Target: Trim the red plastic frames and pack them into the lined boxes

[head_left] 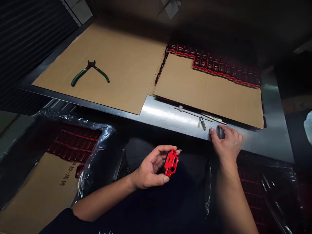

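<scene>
My left hand (152,169) is closed on a small red plastic part (171,162), held by its two ends between thumb and fingers below the table's front edge. The part's face has slots and a round hole. My right hand (227,141) rests at the table's metal edge (163,112), its thumb and index finger apart and nothing visible between them. Just left of it lie a small metal tool (202,123), whose exact kind I cannot tell, and a thin stick (192,113) with white fluff at one end. A labelled strip (214,117) lies behind them.
Green-handled cutting pliers (90,66) lie spread on the left cardboard sheet (117,42). Rows of red and black parts (219,66) stand behind and under another cardboard sheet (207,87). Plastic-lined bins with red parts (73,143) flank me below the table.
</scene>
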Demonstrator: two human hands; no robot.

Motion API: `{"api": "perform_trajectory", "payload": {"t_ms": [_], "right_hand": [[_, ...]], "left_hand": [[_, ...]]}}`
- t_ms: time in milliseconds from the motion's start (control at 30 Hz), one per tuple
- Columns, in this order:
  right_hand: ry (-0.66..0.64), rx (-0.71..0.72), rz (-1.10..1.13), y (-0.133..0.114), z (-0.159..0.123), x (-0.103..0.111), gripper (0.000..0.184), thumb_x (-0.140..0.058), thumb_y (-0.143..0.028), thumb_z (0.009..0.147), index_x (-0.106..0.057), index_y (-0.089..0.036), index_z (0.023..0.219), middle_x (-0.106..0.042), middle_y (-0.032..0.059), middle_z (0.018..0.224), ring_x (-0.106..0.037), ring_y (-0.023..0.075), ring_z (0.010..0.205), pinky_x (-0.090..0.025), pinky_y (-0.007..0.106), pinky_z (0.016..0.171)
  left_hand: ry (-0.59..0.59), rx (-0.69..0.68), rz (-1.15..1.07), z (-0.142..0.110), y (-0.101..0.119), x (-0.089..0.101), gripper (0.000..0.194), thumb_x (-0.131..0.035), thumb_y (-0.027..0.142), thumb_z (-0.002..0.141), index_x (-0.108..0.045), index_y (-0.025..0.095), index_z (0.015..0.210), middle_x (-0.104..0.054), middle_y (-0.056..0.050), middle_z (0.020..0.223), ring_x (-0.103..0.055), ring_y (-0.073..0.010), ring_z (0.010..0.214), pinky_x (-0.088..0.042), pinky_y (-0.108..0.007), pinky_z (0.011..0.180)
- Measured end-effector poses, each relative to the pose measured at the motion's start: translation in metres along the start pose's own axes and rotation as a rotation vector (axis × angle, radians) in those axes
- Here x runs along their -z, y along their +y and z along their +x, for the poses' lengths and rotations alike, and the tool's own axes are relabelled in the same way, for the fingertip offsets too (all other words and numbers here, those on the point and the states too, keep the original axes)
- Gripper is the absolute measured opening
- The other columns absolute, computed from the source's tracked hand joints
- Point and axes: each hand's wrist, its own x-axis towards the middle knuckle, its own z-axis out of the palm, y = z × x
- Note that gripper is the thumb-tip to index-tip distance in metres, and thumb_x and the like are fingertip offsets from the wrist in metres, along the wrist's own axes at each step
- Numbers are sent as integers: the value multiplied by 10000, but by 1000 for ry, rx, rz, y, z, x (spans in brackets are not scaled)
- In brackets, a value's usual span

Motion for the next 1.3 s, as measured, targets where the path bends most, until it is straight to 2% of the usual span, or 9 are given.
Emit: {"api": "perform_trajectory", "payload": {"t_ms": [233, 367, 533, 667, 767, 833, 1000, 1100, 1300], "right_hand": [[53, 7, 52, -4, 3, -2, 384, -651, -491, 832, -735, -165, 1017, -679, 144, 1023, -569, 321, 1014, -454, 486, 945], [151, -2, 142, -7, 6, 1, 439, -607, -515, 856, -705, -151, 1081, -664, 152, 1049, -593, 302, 990, -480, 476, 925], [-20, 84, 51, -39, -2, -5, 475, -700, -592, 780, -724, -184, 1022, -675, 129, 996, -588, 314, 970, -492, 457, 873], [-8, 53, 7, -51, -3, -11, 286, -713, -452, 784, -745, -192, 900, -695, 113, 922, -608, 320, 938, -505, 444, 826], [16, 52, 204, -41, -15, 5, 233, -704, -371, 808, -741, -178, 932, -714, 59, 799, -652, 244, 751, -546, 392, 754], [-46, 61, 383, -34, -36, 27, 253, -719, -339, 839, -734, -187, 1041, -715, 20, 754, -650, 190, 625, -565, 336, 657], [-305, 446, 621, -41, -103, 82, 333, -692, -90, 851, -715, -208, 1162, -765, 73, 1031, -738, 208, 902, -615, 317, 791], [-347, 523, 710, -58, -123, 90, 310, -661, -30, 850, -727, -186, 1109, -754, 95, 1032, -740, 199, 892, -630, 310, 751], [-365, 579, 734, -69, -120, 86, 240, -684, -24, 837, -750, -165, 1019, -746, 114, 1001, -700, 187, 826, -615, 315, 664]], "left_hand": [[41, -34, 91, -1, 3, 3, 610, -797, 313, 822, -533, 307, 1372, -570, -124, 1426, -519, -311, 1386, -463, -483, 1124], [36, -28, 157, 0, 2, 6, 637, -795, 325, 820, -522, 291, 1395, -578, -128, 1420, -545, -296, 1357, -466, -427, 1122], [37, -98, 253, 3, -4, 5, 651, -786, 291, 807, -511, 280, 1397, -566, -134, 1403, -571, -306, 1316, -492, -435, 1094], [70, -216, 503, 5, -5, 2, 681, -765, 216, 771, -509, 271, 1401, -528, -135, 1414, -569, -289, 1292, -511, -425, 1075], [48, -345, 708, 6, 0, 0, 744, -743, 162, 733, -485, 220, 1429, -549, -165, 1390, -575, -302, 1266, -535, -452, 1046], [16, -443, 792, 8, 3, -1, 787, -735, 160, 724, -450, 179, 1457, -586, -186, 1348, -603, -305, 1224, -563, -458, 1005], [-53, -540, 857, 11, 6, -2, 801, -737, 242, 786, -388, 129, 1498, -647, -221, 1296, -654, -301, 1184, -589, -464, 975], [-101, -519, 855, 12, 4, -2, 799, -744, 234, 794, -384, 123, 1498, -662, -226, 1287, -661, -294, 1186, -597, -453, 973], [-125, -487, 861, 12, 3, -2, 819, -750, 240, 784, -373, 142, 1505, -676, -215, 1276, -677, -292, 1160, -610, -460, 951]]}}
